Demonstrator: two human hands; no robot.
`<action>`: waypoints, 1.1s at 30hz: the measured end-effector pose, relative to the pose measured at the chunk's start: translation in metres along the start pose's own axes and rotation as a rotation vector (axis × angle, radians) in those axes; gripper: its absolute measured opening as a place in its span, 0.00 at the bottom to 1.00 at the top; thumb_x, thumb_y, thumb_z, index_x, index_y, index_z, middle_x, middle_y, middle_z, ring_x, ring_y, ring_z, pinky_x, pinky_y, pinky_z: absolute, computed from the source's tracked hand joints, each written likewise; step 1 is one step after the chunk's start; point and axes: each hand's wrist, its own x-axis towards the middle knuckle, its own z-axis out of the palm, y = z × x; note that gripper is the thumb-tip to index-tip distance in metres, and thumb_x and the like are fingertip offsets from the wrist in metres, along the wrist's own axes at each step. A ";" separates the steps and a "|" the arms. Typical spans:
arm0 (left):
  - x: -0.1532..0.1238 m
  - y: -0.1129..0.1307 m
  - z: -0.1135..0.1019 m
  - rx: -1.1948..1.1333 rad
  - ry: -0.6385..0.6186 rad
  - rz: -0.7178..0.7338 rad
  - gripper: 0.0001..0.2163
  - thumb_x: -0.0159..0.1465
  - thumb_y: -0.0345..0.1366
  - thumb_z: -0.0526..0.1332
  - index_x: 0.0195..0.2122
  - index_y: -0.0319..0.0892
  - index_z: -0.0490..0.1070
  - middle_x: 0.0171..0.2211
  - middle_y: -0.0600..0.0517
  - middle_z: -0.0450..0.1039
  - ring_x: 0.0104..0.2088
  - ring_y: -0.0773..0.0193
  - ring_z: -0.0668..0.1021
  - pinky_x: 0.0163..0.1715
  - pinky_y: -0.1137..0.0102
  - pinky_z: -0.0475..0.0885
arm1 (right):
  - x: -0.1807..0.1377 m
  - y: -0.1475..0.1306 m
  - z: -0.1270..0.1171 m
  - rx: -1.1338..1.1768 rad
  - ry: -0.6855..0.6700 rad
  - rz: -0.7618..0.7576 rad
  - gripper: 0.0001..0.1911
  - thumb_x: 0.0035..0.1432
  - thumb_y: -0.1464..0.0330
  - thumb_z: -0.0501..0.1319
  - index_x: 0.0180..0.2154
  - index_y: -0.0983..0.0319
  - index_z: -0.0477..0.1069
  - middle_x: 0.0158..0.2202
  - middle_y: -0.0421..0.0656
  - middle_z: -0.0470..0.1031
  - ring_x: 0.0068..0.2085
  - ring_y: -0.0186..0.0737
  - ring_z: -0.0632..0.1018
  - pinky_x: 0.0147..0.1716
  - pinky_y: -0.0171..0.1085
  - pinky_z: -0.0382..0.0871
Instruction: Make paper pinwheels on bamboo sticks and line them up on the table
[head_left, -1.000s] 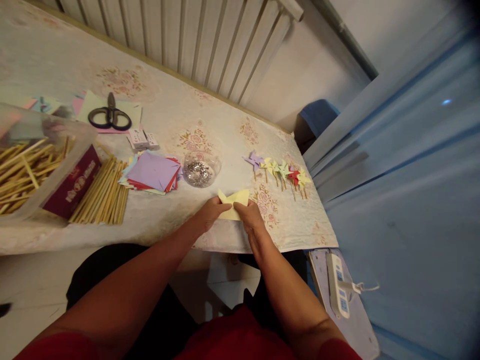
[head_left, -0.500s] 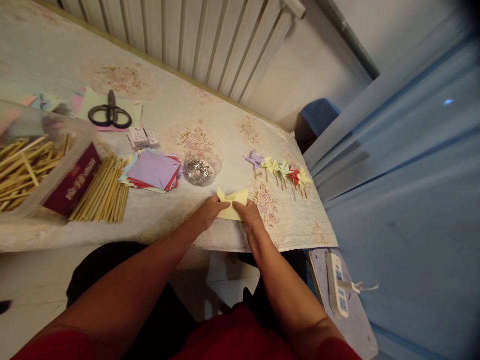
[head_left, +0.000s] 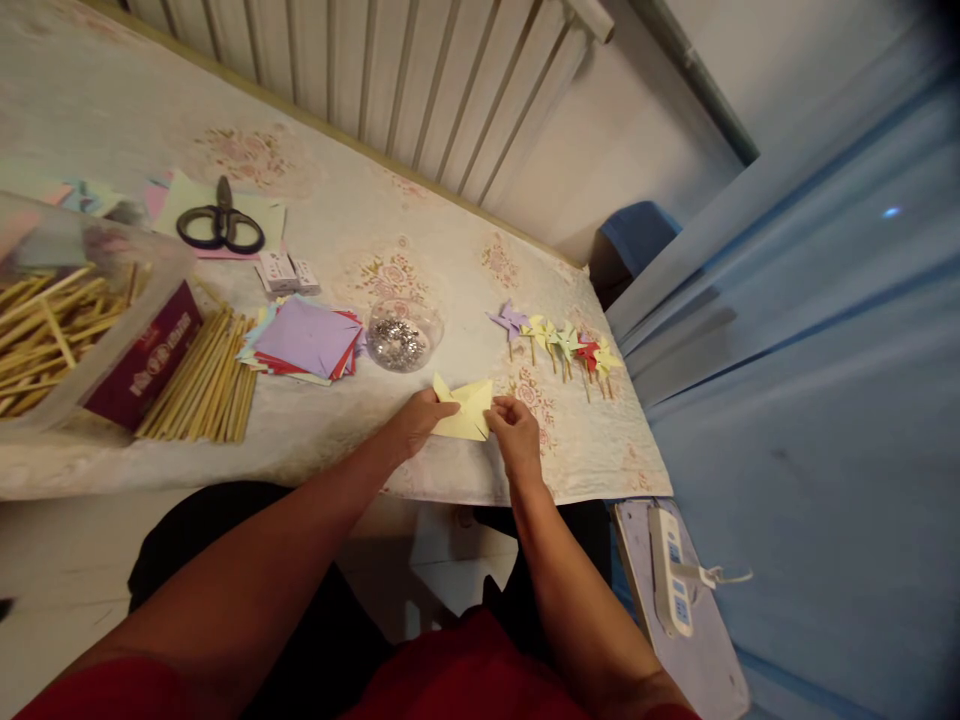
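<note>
A yellow square of paper (head_left: 471,418), cut in from its corners and partly folded, is held just above the table's near edge. My left hand (head_left: 420,420) grips its left side, the thumb pressing a folded-in point near the middle. At the right edge, my right hand (head_left: 514,425) pinches the paper between thumb and fingertips. Beyond the paper sits a clear round dish (head_left: 405,338) of small shiny metal pieces. Finished paper pinwheels on sticks (head_left: 559,345), in purple, yellow, green and red, lie in a row to the right.
A stack of coloured paper squares (head_left: 307,338) lies left of the dish. Farther left are wooden sticks (head_left: 206,385), a plastic box (head_left: 142,365) of sticks, small white boxes (head_left: 285,272) and black-handled scissors (head_left: 221,225). A power strip (head_left: 670,570) rests on a stool at right, beside a blue curtain (head_left: 810,420).
My right hand has shifted from the paper's middle to its right edge, its thumb off the centre. The left hand stays on the fold.
</note>
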 end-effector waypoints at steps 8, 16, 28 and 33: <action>0.003 0.000 -0.001 -0.002 0.023 -0.019 0.17 0.49 0.32 0.65 0.42 0.35 0.75 0.31 0.48 0.78 0.32 0.60 0.78 0.35 0.69 0.71 | -0.017 -0.006 -0.014 -0.315 -0.088 -0.433 0.08 0.57 0.67 0.60 0.37 0.57 0.77 0.34 0.42 0.75 0.36 0.40 0.74 0.37 0.38 0.69; 0.002 -0.003 -0.002 -0.071 -0.033 -0.023 0.17 0.50 0.31 0.66 0.42 0.33 0.74 0.33 0.47 0.79 0.31 0.62 0.78 0.35 0.69 0.72 | -0.016 -0.002 -0.011 -0.297 -0.234 -0.407 0.11 0.58 0.68 0.59 0.38 0.55 0.80 0.34 0.43 0.76 0.34 0.40 0.74 0.36 0.38 0.67; 0.001 -0.004 0.000 0.022 -0.053 0.001 0.16 0.48 0.32 0.65 0.39 0.34 0.76 0.29 0.50 0.78 0.29 0.65 0.76 0.31 0.74 0.69 | -0.017 -0.004 0.000 -0.094 -0.293 -0.119 0.09 0.55 0.61 0.62 0.33 0.58 0.77 0.21 0.36 0.68 0.23 0.34 0.67 0.27 0.35 0.63; 0.002 -0.004 0.001 0.045 -0.058 0.002 0.17 0.47 0.32 0.65 0.40 0.33 0.76 0.28 0.51 0.77 0.28 0.65 0.75 0.29 0.74 0.69 | -0.019 -0.009 0.007 -0.022 -0.239 -0.068 0.09 0.53 0.60 0.63 0.27 0.59 0.73 0.17 0.34 0.65 0.20 0.32 0.65 0.24 0.34 0.59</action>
